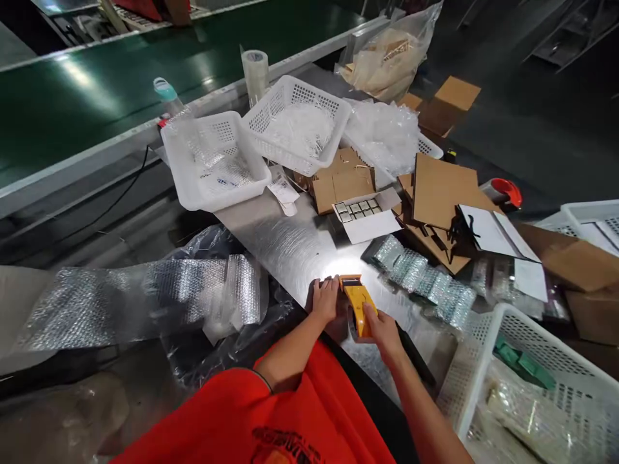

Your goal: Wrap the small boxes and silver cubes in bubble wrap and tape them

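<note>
My right hand (383, 330) is wrapped round a yellow tape dispenser (362, 307), whose orange front end rests near the table's edge. Just left of that end is my left hand (325, 300), its fingers curled and pressed down over something small and dark that I cannot make out. Beyond the dispenser lies a row of bubble-wrapped packs (420, 278). Farther back, an open white box (366, 216) holds several small square pieces in rows. Bare metal table (290, 248) shows behind my left hand.
White baskets (216, 198) with plastic packing stand at the back left. Flattened cardboard (442, 192) is stacked at the right, and a white crate (476, 361) holds wrapped items nearby. Bubble wrap (120, 303) spreads out at left. A green conveyor (145, 84) runs behind.
</note>
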A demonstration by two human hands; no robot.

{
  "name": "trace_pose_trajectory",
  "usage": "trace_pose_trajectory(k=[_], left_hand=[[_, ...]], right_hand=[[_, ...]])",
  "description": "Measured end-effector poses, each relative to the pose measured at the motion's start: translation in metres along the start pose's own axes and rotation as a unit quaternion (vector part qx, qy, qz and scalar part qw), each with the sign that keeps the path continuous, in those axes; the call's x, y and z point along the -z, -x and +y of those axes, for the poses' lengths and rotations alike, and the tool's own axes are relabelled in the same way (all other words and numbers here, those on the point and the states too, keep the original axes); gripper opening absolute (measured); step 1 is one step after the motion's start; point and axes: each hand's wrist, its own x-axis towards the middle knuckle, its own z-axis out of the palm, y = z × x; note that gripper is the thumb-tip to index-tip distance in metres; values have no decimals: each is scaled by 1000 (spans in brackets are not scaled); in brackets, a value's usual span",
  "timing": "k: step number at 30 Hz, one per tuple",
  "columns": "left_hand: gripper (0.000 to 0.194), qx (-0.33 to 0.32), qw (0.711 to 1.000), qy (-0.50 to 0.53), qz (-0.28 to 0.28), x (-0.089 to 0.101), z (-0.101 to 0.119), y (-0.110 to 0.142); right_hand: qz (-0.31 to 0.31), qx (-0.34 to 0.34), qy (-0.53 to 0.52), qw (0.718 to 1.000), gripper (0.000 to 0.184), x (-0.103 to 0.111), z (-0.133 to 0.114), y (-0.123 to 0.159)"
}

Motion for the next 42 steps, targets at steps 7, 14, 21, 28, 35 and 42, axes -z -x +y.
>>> trace_pose_trajectory(k=[7,14,21,28,35,42], left_hand=[[95,-12,998,-57,-8,15,7,2],[85,-19,989,-132,-69,36,17,-5],[125,-140,959,-223,-109,56,25,-17],[104,-132,967,-181,-125,44,11,-16],[105,-152,957,-207,-137,43,10,-24],[110,-122,959,-209,-148,44,11,-24]], right_hand=[[-9,27,2,1000,58,12,42,40],[-14,17,-75,997,62,1,66,54],[9,31,-105,994,63,-7,74,52],[29,39,-118,992,61,-16,77,52],[-18,27,-205,978,64,-18,107,71],[-37,-30,-267,963,64,-16,138,99]])
